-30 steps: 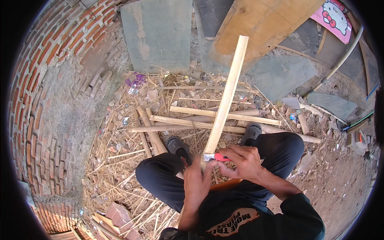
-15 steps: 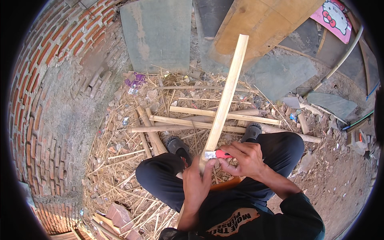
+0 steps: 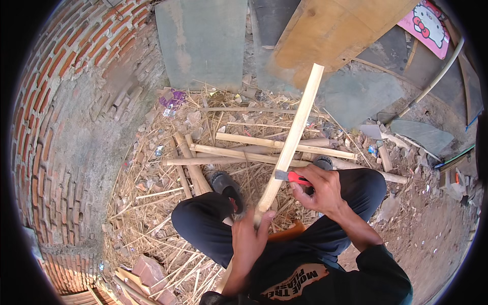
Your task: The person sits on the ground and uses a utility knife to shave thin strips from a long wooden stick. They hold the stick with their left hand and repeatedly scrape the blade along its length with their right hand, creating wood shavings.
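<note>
A long split bamboo strip (image 3: 300, 122) slants up and away from my lap, its pale face towards me. Around its lower part my left hand (image 3: 249, 234) is closed, thumb along the near side. In my right hand (image 3: 321, 190) I grip a utility knife (image 3: 297, 178) with a red and black handle. Its short flat blade lies against the strip's right side, some way above my left hand. The strip's lower end passes under my left forearm and is partly hidden.
Several bamboo pieces (image 3: 244, 154) lie crossed on ground littered with shavings (image 3: 152, 213), beyond my feet. A brick wall (image 3: 61, 152) rises on the left. Boards (image 3: 201, 46) lean at the back. Something orange (image 3: 287, 232) sits between my legs. A broken brick (image 3: 151, 272) lies lower left.
My right hand has moved the knife up along the strip, away from my left hand. The strip has come lower and its far end has tilted slightly right.
</note>
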